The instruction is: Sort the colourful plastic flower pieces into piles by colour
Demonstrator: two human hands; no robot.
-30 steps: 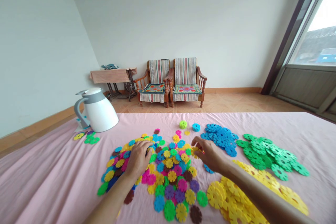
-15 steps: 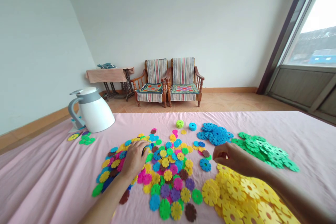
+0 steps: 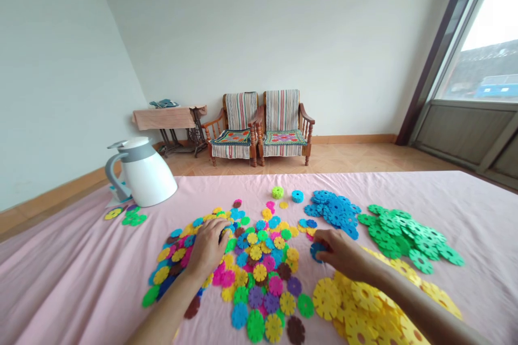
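A mixed pile of flat plastic snowflake discs [image 3: 259, 269] in many colours lies on the pink cloth in front of me. My left hand [image 3: 208, 248] rests palm down on the pile's left part, fingers curled over the discs. My right hand [image 3: 342, 253] reaches left with its fingers closed on a blue disc [image 3: 316, 250] lying on the cloth between the mixed pile and the yellow pile [image 3: 364, 307]. Sorted piles of blue discs [image 3: 334, 210] and green discs [image 3: 408, 234] lie beyond my right hand.
A white jug [image 3: 141, 172] stands at the table's far left, with a few green and yellow discs [image 3: 129, 218] beside it. A green and a blue stack [image 3: 287, 194] sit at the back. Two striped armchairs [image 3: 261, 126] and a small side table [image 3: 170, 118] stand by the wall.
My right hand went from the mixed pile to the yellow pile, then came back left onto a blue disc. My left hand stayed on the mixed pile.
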